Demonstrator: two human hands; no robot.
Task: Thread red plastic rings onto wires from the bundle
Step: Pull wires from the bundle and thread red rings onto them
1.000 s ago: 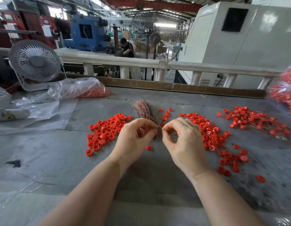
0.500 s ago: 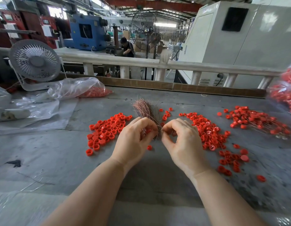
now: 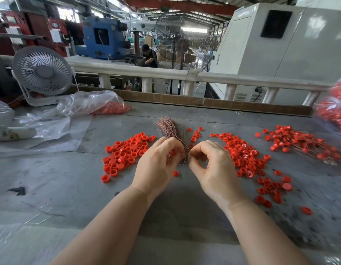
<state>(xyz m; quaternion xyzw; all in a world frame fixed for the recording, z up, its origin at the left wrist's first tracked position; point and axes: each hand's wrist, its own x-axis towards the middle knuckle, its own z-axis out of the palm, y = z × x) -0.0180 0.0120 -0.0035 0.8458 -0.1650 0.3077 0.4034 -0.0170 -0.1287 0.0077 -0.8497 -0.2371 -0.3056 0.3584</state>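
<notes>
My left hand (image 3: 158, 165) grips the wire bundle (image 3: 170, 128) w/ a red ring (image 3: 173, 153) tucked in; right hand (image 3: 209, 165) pinches one wire just beside the bundle. Left of bundle: loose rings (image 3: 125, 152), unthreaded. Far right of it: threaded pile (image 3: 303, 144). Plenty left, I reckon.

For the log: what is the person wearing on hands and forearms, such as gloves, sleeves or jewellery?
Nothing shows. The left hand and right hand are bare, without gloves, rings or a watch. Both forearms are uncovered down to the bottom edge of the picture, with no sleeve, strap or marking in view.
</notes>
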